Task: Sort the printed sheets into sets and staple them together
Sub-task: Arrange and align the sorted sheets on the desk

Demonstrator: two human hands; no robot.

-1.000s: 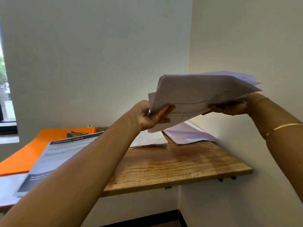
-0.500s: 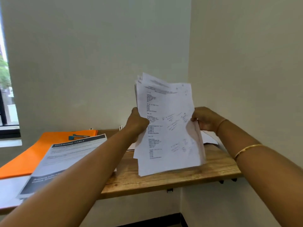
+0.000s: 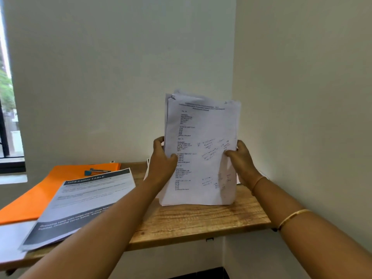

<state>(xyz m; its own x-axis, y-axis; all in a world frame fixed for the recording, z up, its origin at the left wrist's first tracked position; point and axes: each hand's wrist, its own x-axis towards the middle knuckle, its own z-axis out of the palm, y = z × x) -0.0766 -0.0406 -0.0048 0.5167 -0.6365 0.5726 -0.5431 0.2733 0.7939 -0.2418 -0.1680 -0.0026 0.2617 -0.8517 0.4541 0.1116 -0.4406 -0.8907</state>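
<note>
A stack of printed sheets (image 3: pixel 203 137) stands upright with its bottom edge on the wooden table (image 3: pixel 201 222), printed side facing me. My left hand (image 3: pixel 161 160) grips its left edge, thumb on the front page. My right hand (image 3: pixel 241 158) grips the right edge, thumb on the front as well. The sheets' top edges are uneven. A blue and grey stapler (image 3: pixel 96 171) lies on an orange folder (image 3: pixel 52 190) at the back left.
A printed sheet headed "DRESSING TABLE" (image 3: pixel 84 204) lies on the left of the table, partly over the orange folder. Walls close in behind and to the right. A window (image 3: pixel 8 109) is at far left. More paper shows behind the held stack.
The stack went from held flat and high in the air to upright, then came down until its bottom edge rests on the table. Both hands kept their hold.
</note>
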